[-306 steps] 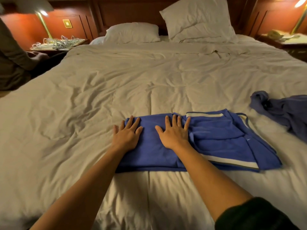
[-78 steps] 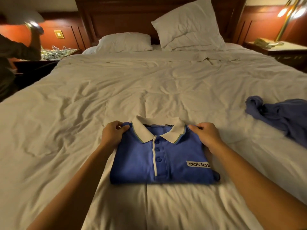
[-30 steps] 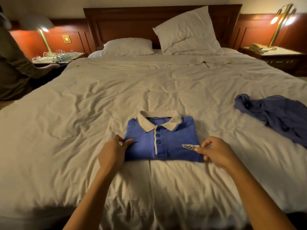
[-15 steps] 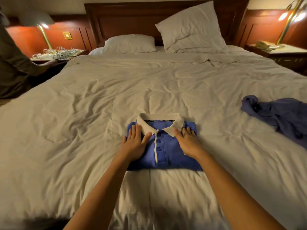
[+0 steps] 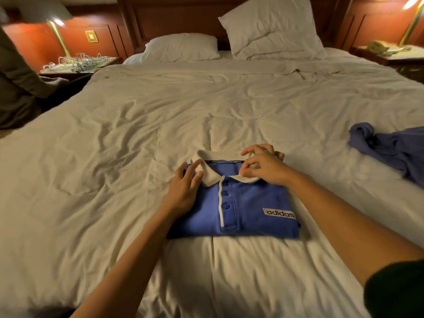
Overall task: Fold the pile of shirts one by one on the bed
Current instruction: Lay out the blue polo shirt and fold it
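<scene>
My left hand (image 5: 185, 191) lies loose and flat on the left shoulder of a folded polo shirt (image 5: 250, 203), fingers spread, the thumb touching the left wing of its white collar (image 5: 210, 177). My right hand (image 5: 266, 167) pinches the right wing of that collar between thumb and fingertips, the other fingers curled above it.

The polo, blue with a white placket and three blue buttons, sits front-up in a neat rectangle on the rumpled white cover of the bed (image 5: 114, 145). A black chest label (image 5: 278, 213) on the shirt's lower right reads "adidas" in white letters. A dark tape inside the neck also carries print, too small to read.

To the right of the polo, well apart, a second blue shirt (image 5: 394, 148) lies crumpled and unfolded. Beyond the polo, two white pillows (image 5: 181, 48) rest at a dark wooden headboard (image 5: 179, 17), one flat, one propped upright. Far to the polo's left, a nightstand (image 5: 78, 63) holds a tangle of pale cables under a brass lamp (image 5: 57, 31), and another person's dark sleeve (image 5: 16, 83) reaches toward it. Far to its right, a pale telephone (image 5: 376, 45) sits on another stand.
</scene>
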